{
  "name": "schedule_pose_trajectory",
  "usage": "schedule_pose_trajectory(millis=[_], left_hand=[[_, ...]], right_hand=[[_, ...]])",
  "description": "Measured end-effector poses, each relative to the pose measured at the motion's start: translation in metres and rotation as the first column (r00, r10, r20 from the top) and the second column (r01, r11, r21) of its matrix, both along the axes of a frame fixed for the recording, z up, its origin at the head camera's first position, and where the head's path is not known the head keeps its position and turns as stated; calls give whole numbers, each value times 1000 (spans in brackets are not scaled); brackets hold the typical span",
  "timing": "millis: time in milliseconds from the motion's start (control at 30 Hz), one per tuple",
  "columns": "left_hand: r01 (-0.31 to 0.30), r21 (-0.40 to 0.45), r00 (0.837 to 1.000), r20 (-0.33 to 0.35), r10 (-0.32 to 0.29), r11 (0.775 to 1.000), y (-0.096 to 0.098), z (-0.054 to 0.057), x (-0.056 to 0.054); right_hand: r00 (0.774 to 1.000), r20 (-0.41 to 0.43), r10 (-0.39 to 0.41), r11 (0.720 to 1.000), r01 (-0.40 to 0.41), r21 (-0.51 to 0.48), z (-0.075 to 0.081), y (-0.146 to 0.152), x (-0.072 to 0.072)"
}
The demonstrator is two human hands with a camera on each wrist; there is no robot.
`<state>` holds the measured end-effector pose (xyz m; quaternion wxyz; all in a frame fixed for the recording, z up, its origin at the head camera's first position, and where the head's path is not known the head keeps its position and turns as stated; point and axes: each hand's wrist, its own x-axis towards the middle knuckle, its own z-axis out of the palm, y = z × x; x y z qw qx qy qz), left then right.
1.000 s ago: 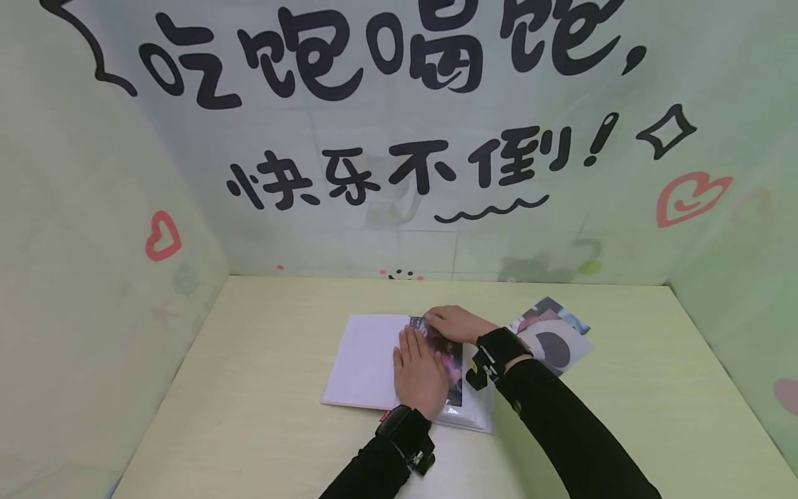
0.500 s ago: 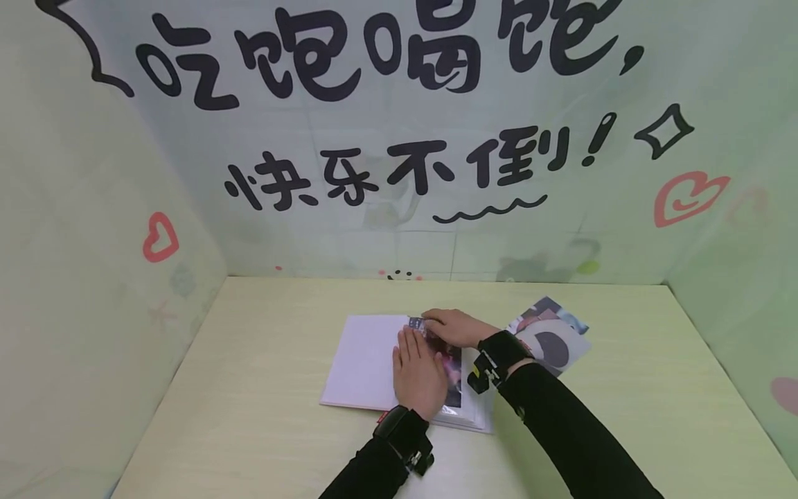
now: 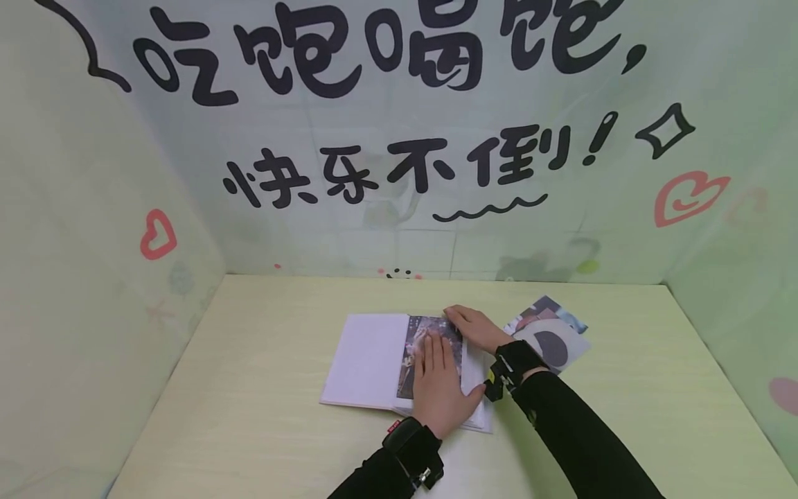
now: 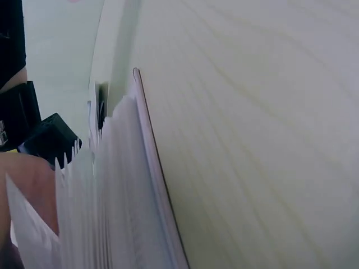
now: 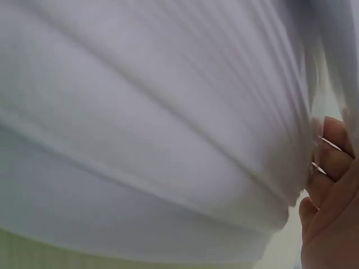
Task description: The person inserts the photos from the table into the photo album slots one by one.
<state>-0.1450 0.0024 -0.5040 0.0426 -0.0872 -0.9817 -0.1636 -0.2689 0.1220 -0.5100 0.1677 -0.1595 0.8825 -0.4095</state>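
An open photo album (image 3: 374,360) lies on the table, its left side plain white. On its right page is a dark photo (image 3: 408,367), partly covered by my left hand (image 3: 441,388). The left hand's straight fingers lie on the photo, thumb spread to the right. At the top right corner of that page, my right hand (image 3: 476,327) holds the page edge, and in the right wrist view its curled fingers (image 5: 331,168) show beside the fanned page edges (image 5: 224,145). The left wrist view shows the stacked page edges (image 4: 120,168) above the cover (image 4: 154,162).
Two loose photo prints (image 3: 551,339) overlap on the table (image 3: 249,388), right of the album and partly behind the right wrist. A printed backdrop (image 3: 386,235) stands along the table's back edge, with side walls at left and right.
My left hand has slid right across the page, uncovering the photo's left part, and its thumb has spread. My right hand has shifted right to the page's top corner.
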Motion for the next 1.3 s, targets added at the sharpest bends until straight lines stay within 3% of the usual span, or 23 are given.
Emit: schedule_pose_trajectory(millis=[333,533,667,833,933,1100,1300], left_hand=[[28,4,997,-69,-28,1000,-2,-3,-1],[37,-15,998,-44,-38,999,-4,-2,-2],[44,23,999,-24,-43,999,-5,1,-3],[74,152,997,-30,-70,986,-11,9,-6],[76,284,997,9,-82,956,-19,20,-7],[23,485,986,133,-100,874,-40,43,-10],[-51,613,966,231,-117,788,-78,62,-15]], right_hand=[[999,-14,-29,997,28,-77,-10,11,7],[1000,4,-25,990,25,-137,-11,12,13],[999,-14,-42,985,39,-168,-11,15,16],[996,15,-92,982,93,-163,-12,17,17],[997,-29,-75,990,71,-118,-17,17,15],[993,-113,-31,998,24,-62,-29,15,13],[992,-123,-9,1000,9,6,-32,12,16]])
